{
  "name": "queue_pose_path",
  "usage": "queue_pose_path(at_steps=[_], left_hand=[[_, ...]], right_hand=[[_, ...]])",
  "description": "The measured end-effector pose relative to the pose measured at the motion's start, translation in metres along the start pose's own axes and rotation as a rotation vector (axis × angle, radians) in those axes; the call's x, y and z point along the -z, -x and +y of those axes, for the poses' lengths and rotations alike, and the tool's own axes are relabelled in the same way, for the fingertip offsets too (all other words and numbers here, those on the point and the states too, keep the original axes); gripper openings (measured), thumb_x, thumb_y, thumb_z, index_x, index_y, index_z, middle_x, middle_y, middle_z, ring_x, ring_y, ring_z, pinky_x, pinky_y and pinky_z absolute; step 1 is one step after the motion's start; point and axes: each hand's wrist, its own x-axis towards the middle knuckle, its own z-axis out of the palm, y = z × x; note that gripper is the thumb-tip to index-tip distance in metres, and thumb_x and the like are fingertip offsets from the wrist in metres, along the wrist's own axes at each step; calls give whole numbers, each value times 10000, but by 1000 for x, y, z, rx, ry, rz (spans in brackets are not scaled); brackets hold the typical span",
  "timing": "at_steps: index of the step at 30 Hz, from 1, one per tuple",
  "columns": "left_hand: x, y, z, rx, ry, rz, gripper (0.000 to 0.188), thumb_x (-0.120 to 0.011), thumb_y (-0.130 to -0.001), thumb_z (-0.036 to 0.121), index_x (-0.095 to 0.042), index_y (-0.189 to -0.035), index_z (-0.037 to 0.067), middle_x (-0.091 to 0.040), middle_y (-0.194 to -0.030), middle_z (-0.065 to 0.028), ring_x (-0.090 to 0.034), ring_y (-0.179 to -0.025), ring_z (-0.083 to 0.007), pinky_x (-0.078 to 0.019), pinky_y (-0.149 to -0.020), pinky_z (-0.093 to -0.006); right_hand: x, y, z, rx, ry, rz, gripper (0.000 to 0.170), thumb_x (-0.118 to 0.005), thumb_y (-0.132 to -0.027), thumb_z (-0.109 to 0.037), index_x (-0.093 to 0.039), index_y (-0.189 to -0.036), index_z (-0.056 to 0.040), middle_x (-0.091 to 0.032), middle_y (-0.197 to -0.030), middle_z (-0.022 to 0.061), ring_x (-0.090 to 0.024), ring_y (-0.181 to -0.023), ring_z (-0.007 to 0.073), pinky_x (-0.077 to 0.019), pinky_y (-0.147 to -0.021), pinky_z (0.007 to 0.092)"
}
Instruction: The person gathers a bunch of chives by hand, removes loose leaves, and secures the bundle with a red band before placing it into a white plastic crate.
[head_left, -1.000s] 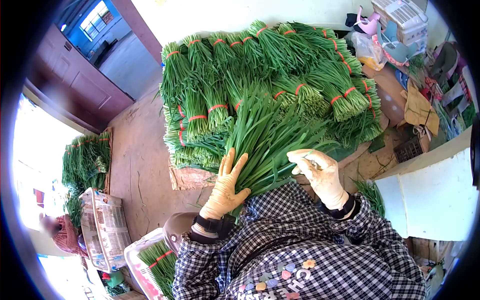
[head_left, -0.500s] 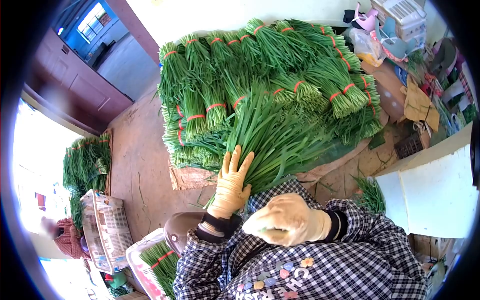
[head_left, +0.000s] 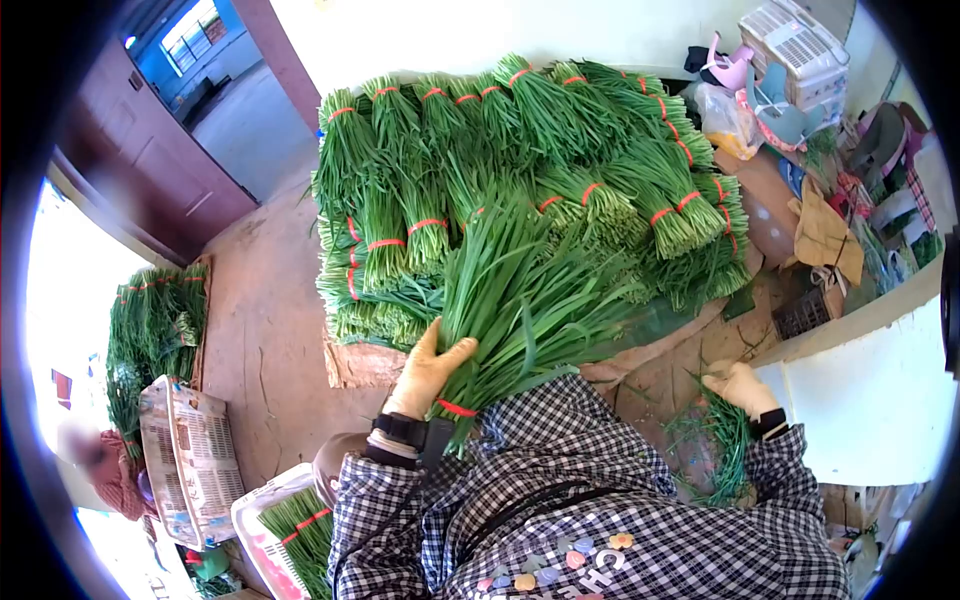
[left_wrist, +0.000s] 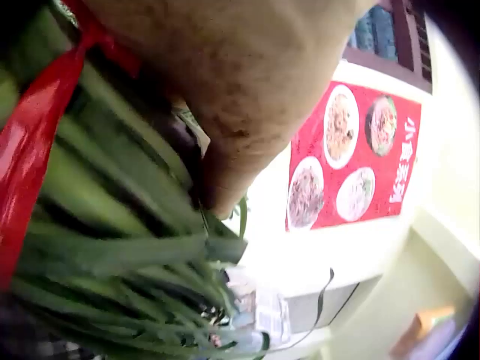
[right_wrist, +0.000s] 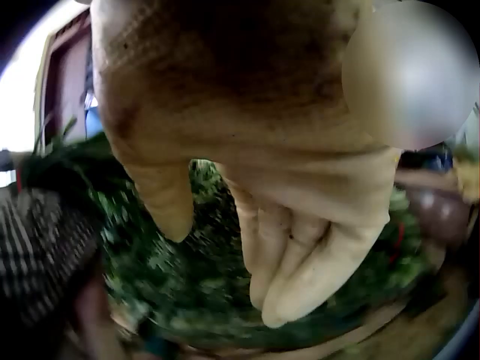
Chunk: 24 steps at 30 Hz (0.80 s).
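My gloved left hand (head_left: 428, 372) holds a bunch of garlic chives (head_left: 510, 300) over my lap, thumb across the leaves and fingers hidden behind. Close to the wrist, a red band (head_left: 457, 408) goes round the stems; the left wrist view shows this red tape (left_wrist: 37, 135) beside the glove. Off to the right, my gloved right hand (head_left: 738, 388) is over a heap of loose green leaves (head_left: 722, 450). In the right wrist view its thumb (right_wrist: 174, 210) and fingers (right_wrist: 315, 277) hang apart with nothing between them.
Banded chive bunches (head_left: 400, 160) are stacked on a low platform ahead. A white crate (head_left: 195, 460) stands at the left, and a basket (head_left: 250, 515) with chives is beside my knee. A white panel (head_left: 860, 400) borders the right side.
My right hand has come from the bunch, past my chest, out to the right above the loose leaves. The left hand's thumb now lies over the bunch, and the red band shows.
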Motion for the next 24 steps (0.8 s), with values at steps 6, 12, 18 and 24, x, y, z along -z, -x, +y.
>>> queue_pose_path(at_steps=[6,12,18,24], left_hand=[[-34,17,5,-521,-667,158,946,-879,-805,230,-385,-1586,27,-588,-1385,-236,-554,-1326,-362,-383,-1179,-451],[-79,67,-4,-928,-1099,295,731,-808,-658,109,-631,-1351,256,-573,-1198,-82,-572,-1260,-333,-443,-1069,-539],[-79,82,-22,-1183,-1157,277,590,-717,-685,14,-668,-1245,197,-576,-1129,-82,-600,-1218,-369,-471,-1016,-535],[-86,89,-23,-1107,-1308,225,598,-711,-758,82,-647,-1335,226,-586,-1204,-66,-596,-1235,-330,-473,-1021,-498]], right_hand=[[-83,-32,-114,308,-862,-454,731,-644,-1055,-414,-389,-1569,39,-606,-1435,201,-570,-1320,271,-440,-1135,347],[-116,-69,-143,1104,-114,166,592,-687,-985,-109,-453,-1521,-14,-719,-1196,161,-715,-980,254,-591,-887,373],[-125,-62,-146,933,-255,93,566,-642,-1008,-136,-450,-1526,-12,-681,-1253,171,-677,-1046,260,-552,-943,389],[-129,-58,-149,803,-425,20,545,-597,-1032,-163,-447,-1532,-9,-642,-1310,180,-639,-1113,266,-513,-1000,405]])
